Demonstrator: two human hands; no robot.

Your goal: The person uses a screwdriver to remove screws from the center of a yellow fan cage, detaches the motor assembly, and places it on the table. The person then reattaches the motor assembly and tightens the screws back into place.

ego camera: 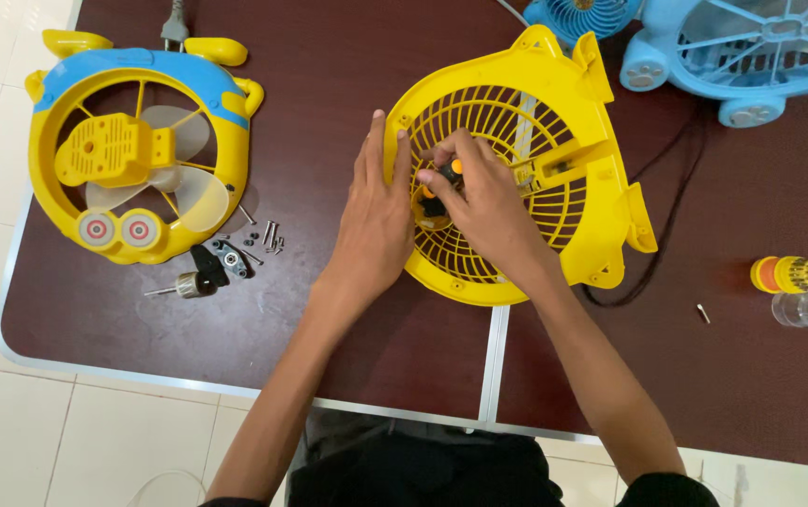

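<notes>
Right hand (488, 202) is gripping a small black-and-orange screwdriver (443, 183), fingers closed, working at the hub of the round yellow plastic fan grille (563, 221) mid-table. Left hand (377, 211) is lying flat and open, bracing the rim. Looking about halfway: a few loose screws (270, 235) and one small motor (195, 284) are sitting beside the one yellow-and-blue fan body (131, 150).

Brown table (347, 347), fan shells (535, 169), screws (270, 235)
</notes>
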